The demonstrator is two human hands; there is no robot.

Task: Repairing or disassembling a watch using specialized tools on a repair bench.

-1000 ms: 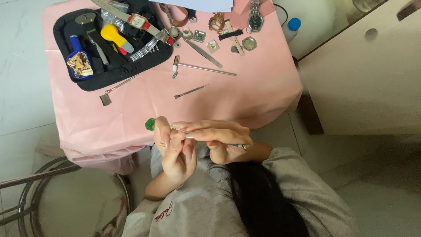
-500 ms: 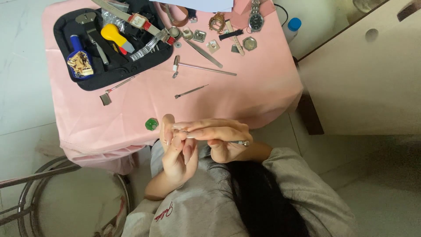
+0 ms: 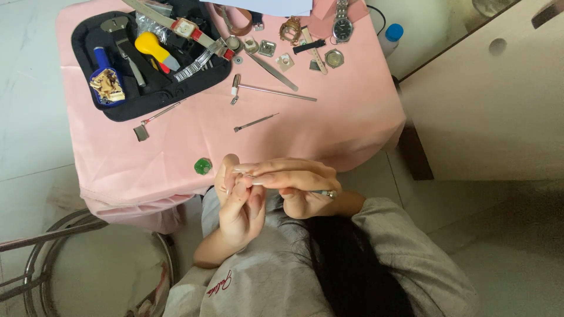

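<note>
My left hand (image 3: 238, 206) is raised in front of my chest with its fingers curled upward. My right hand (image 3: 296, 183), with a ring on one finger, reaches across from the right, and its fingertips meet those of the left. Both hands pinch a small item (image 3: 249, 175) between them, which is too small to identify. They hover just off the near edge of the pink cloth-covered table (image 3: 329, 126). A small green piece (image 3: 203, 166) lies on the cloth just left of my left thumb.
A black tool tray (image 3: 126, 105) with a yellow-handled tool and other tools sits at the far left. A small hammer (image 3: 264, 90), a pin tool (image 3: 255, 122), watches (image 3: 341, 23) and loose watch parts lie on the cloth. A metal stool frame (image 3: 35, 252) stands lower left, a cabinet (image 3: 487, 105) to the right.
My hands have stayed together and shifted slightly right, so the green piece now shows fully beside the left thumb.
</note>
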